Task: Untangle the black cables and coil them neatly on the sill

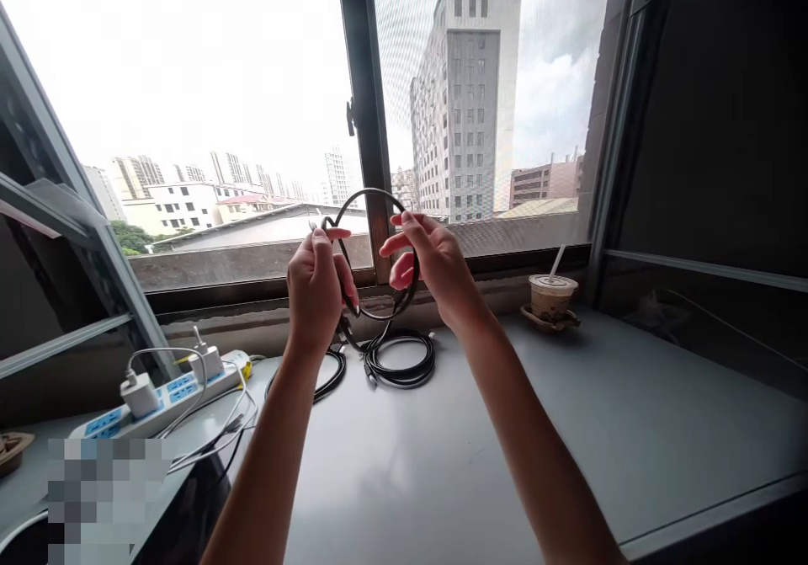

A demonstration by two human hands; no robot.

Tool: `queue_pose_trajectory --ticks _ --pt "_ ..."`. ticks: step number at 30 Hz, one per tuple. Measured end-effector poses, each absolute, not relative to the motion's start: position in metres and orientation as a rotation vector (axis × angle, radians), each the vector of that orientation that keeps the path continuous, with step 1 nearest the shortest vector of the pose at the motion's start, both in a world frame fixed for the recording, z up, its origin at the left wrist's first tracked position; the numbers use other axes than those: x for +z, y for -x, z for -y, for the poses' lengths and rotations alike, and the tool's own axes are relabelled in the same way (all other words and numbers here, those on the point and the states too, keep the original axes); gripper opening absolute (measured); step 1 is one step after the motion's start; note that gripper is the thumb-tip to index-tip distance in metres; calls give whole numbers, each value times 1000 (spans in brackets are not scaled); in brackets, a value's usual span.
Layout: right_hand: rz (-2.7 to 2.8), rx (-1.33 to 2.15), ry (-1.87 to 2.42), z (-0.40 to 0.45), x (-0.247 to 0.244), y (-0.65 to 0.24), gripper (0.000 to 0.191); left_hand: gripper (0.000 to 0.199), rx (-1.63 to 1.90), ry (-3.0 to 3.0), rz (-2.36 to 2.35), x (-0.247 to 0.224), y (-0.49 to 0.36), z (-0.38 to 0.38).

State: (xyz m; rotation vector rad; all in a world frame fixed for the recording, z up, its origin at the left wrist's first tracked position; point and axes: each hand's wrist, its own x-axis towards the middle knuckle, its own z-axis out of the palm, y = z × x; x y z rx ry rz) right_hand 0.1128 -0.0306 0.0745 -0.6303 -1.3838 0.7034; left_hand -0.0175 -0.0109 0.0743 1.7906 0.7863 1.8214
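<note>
A framed window (372, 127) spans the back, its sill running behind a pale counter (391, 464). On the counter's left lies a white power strip (183, 391) with blue socket faces. The left hand (316, 287) and right hand (442, 266) are raised above the counter, in front of the window. Both grasp a black cable (369, 191), bent into a loop between them; the right hand's lower fingers curl loosely. Beneath, 2 coiled black cables (404, 377) rest on the counter, 1 partly hidden by the left forearm. A lidded drink cup (553, 297) with a straw stands at right. 2 white chargers (140, 397) sit plugged into the strip.
</note>
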Motion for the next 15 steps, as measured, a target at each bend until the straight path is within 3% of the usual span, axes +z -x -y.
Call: queue_pose_trajectory --ticks 6,10,15 --pt "1398 701 594 39 76 -120 48 31 1736 -1710 -921 80 32 7" --pt "1600 744 527 40 70 -115 47 31 1522 -1788 -903 79 29 8" --pt "1865 827 554 50 65 -104 43 55 1277 -1746 -862 78 20 14"
